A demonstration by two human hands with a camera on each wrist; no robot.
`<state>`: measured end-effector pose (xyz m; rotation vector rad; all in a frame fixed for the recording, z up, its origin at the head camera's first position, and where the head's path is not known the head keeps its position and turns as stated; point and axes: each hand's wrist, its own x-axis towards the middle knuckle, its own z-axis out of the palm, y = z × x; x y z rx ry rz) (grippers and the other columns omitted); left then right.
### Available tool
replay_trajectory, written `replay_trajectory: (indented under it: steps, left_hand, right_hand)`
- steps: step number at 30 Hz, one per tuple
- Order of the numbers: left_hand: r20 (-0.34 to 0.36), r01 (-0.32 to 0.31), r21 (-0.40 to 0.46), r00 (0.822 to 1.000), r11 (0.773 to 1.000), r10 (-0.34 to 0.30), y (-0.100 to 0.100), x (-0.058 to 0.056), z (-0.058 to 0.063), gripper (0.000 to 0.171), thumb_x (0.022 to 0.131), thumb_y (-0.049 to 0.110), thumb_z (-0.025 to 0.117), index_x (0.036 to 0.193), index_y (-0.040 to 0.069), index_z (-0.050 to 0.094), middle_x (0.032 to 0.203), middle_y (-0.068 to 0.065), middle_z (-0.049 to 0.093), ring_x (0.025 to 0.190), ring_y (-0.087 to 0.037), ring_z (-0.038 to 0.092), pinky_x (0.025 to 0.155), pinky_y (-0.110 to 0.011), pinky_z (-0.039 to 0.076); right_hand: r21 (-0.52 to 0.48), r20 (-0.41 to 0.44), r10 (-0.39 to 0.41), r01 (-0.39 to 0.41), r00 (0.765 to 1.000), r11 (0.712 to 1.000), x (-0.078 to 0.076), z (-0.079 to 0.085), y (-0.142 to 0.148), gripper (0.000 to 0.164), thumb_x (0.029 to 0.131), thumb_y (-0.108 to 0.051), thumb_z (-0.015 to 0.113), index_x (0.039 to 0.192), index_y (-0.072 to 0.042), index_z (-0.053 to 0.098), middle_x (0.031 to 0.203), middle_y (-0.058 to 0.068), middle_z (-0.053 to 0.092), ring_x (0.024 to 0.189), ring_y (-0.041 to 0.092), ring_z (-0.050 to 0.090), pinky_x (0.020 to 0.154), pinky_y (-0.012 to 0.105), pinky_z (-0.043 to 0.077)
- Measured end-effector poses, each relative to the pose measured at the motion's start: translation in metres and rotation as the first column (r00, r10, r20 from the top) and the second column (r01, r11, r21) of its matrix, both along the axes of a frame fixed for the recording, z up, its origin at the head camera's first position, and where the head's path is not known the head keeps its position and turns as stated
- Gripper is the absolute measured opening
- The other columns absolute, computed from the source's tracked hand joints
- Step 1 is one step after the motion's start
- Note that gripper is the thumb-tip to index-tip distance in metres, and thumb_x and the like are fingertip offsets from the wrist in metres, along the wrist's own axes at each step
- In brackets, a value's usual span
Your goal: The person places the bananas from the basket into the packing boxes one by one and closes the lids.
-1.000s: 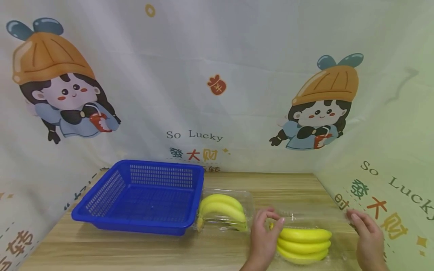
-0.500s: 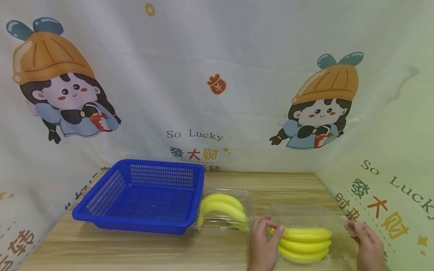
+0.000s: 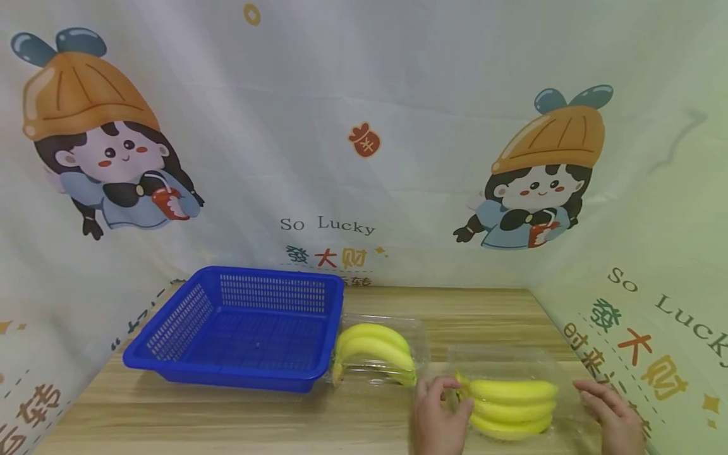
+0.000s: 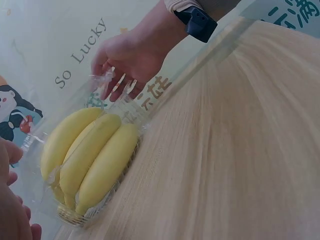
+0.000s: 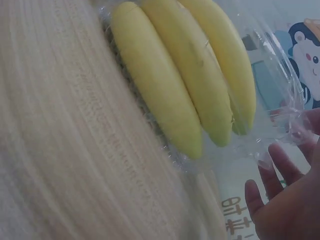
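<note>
A clear plastic clamshell container (image 3: 569, 404) lies at the right front of the table with a bunch of yellow bananas (image 3: 512, 404) in it. Its transparent lid (image 3: 500, 360) is raised at the back. At the container's left edge is my left hand (image 3: 440, 417), thumb and index finger apart, a fingertip at the lid's edge. On the opposite side my right hand (image 3: 617, 417) pinches a corner of the clear plastic between thumb and fingers, as the right wrist view shows; its other fingers (image 5: 270, 177) spread loosely.
A blue plastic basket (image 3: 233, 382) with slotted sides stands on the left of the wooden table (image 3: 227, 417). Between it and my left hand sits another clear container (image 3: 421, 328) holding bananas (image 3: 375, 344). A printed cloth (image 3: 421, 208) hangs behind the table.
Both hands have come down and slightly toward me at the container's two sides. The raised right part of the lid has lowered with my right hand. The basket and second container stay put.
</note>
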<state>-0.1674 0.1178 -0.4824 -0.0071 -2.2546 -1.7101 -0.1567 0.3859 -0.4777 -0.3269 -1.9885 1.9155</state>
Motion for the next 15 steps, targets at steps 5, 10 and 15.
replay_trajectory:
  steps: [5, 10, 15]
  left_hand:
    - [0.138, 0.094, -0.041, 0.987, 0.995, -0.088, -0.0055, 0.0004, -0.0001, 0.033, 0.073, 0.028, 0.081, 0.103, 0.029, 0.068, 0.079, 0.008, 0.045, 0.064, -0.008, 0.042, 0.052, -0.025, 0.035]
    - [0.217, 0.181, -0.017, 0.961, 0.983, -0.173, -0.0085, -0.0004, -0.0025, 0.043, 0.075, 0.023, 0.08, 0.116, 0.026, 0.066, 0.068, 0.009, 0.048, 0.056, -0.009, 0.044, 0.049, -0.026, 0.037]
    - [0.19, 0.215, 0.014, 0.958, 0.977, -0.214, -0.0097, -0.0025, -0.0052, 0.05, 0.076, 0.02, 0.079, 0.123, 0.024, 0.062, 0.064, 0.01, 0.05, 0.054, -0.008, 0.046, 0.049, -0.026, 0.039]
  right_hand:
    - [0.01, 0.043, 0.052, -0.052, 0.998, 0.999, -0.0007, -0.0032, 0.0009, 0.021, 0.098, -0.018, 0.058, 0.099, -0.03, 0.076, 0.091, -0.028, 0.064, 0.087, -0.011, 0.055, 0.071, 0.007, 0.045]
    - [0.046, 0.181, 0.043, -0.052, 0.983, 0.998, -0.0033, -0.0014, 0.0019, 0.018, 0.099, -0.033, 0.057, 0.107, -0.034, 0.072, 0.092, -0.033, 0.059, 0.088, -0.013, 0.052, 0.072, 0.011, 0.045]
    - [0.211, 0.255, -0.03, -0.025, 0.967, 0.977, -0.0067, -0.0022, -0.003, 0.031, 0.098, -0.048, 0.051, 0.118, -0.031, 0.068, 0.091, -0.041, 0.049, 0.086, -0.018, 0.046, 0.072, 0.011, 0.043]
